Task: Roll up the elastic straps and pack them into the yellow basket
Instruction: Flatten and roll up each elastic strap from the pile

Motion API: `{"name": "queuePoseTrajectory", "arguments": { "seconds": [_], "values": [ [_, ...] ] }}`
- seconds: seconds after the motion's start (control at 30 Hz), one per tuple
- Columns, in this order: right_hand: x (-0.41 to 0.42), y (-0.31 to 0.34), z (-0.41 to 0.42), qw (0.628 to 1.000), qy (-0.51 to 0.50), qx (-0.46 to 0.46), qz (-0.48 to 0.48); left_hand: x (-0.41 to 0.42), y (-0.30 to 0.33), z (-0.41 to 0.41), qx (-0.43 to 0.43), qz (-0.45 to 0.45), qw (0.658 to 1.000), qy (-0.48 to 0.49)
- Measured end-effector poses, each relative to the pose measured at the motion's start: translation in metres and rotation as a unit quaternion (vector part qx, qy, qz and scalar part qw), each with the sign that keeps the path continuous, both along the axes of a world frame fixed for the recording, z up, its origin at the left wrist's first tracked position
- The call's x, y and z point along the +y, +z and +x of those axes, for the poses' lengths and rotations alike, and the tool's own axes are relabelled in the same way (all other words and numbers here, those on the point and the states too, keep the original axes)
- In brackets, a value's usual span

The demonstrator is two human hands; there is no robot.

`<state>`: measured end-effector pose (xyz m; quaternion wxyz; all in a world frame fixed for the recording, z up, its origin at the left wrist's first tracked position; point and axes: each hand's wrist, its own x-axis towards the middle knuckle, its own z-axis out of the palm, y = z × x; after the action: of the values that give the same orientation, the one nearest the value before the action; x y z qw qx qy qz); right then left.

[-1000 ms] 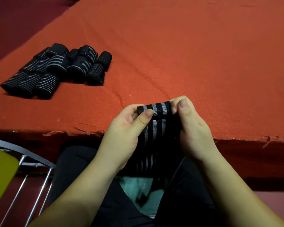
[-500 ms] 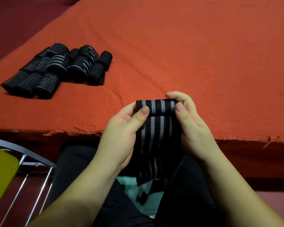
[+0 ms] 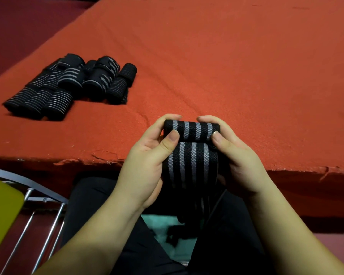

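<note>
A black elastic strap with grey stripes point(image 3: 193, 153) is held over the table's front edge, its top end wound into a short roll. My left hand point(image 3: 147, 165) pinches the roll's left end between thumb and fingers. My right hand point(image 3: 234, 153) pinches the right end the same way. The loose part of the strap hangs down between my wrists toward my lap. A yellow surface point(image 3: 2, 211), possibly the basket, shows at the lower left edge, mostly cut off.
Several rolled black straps point(image 3: 68, 86) lie in a cluster on the red felt table point(image 3: 226, 66) at the far left. A metal chair frame point(image 3: 38, 205) stands below the table edge on the left. My dark-trousered legs fill the bottom centre.
The rolled end has grown thicker and risen slightly above the table edge. Both hands turned the roll forward, and less loose strap hangs below.
</note>
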<state>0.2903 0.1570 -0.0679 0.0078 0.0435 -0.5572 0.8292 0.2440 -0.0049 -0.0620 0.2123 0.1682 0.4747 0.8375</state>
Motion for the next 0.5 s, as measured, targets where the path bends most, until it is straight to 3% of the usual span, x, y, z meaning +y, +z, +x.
{"name": "queuePoseTrajectory", "arguments": {
  "seconds": [0.2, 0.4, 0.5],
  "values": [
    [-0.007, -0.001, 0.0, 0.999, 0.004, -0.005, -0.053, 0.0, -0.002, 0.003, 0.006, 0.031, 0.999, -0.022],
    [-0.015, -0.004, -0.002, 0.997, -0.061, 0.008, 0.047, 0.002, -0.005, 0.011, 0.062, -0.07, 0.995, 0.042],
    [-0.021, -0.003, -0.001, 0.982, -0.11, 0.042, 0.145, 0.004, -0.006, 0.012, 0.105, -0.12, 0.984, 0.077]
  ]
}}
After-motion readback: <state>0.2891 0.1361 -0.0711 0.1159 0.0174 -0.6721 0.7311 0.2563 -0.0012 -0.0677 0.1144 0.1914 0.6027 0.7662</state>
